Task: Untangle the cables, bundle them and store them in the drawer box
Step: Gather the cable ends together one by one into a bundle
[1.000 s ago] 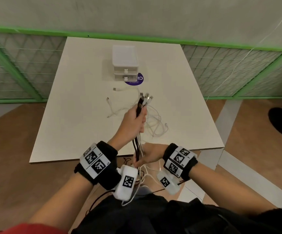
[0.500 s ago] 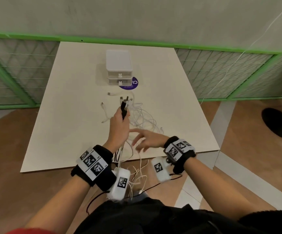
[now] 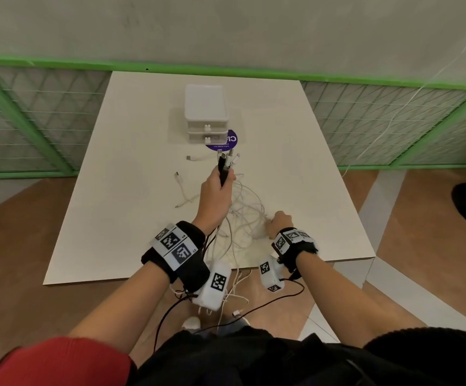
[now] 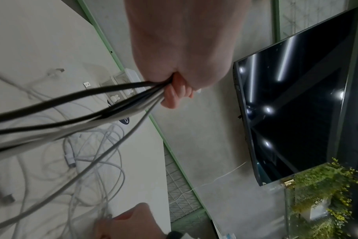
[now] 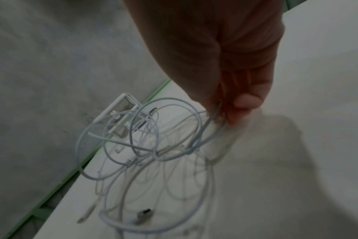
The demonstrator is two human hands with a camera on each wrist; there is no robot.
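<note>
Head view: left hand (image 3: 216,195) grips cable ends (image 3: 226,162); right hand (image 3: 280,222) pinches white cables (image 3: 247,207).

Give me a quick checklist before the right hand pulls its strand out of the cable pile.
1. Left hand grips the gathered cable ends firmly: ok, black and white ends stick up out of the fist.
2. Right hand has a strand: ok, its fingers pinch a white cable.
3. Pile free of knots: not ok, loops cross one another.
4. Cables all on the table: not ok, several hang off the near edge.
5. Drawer box ready to receive: not ok, both drawers are closed.
6. Which end belongs to the pinched strand: cannot tell.
</note>
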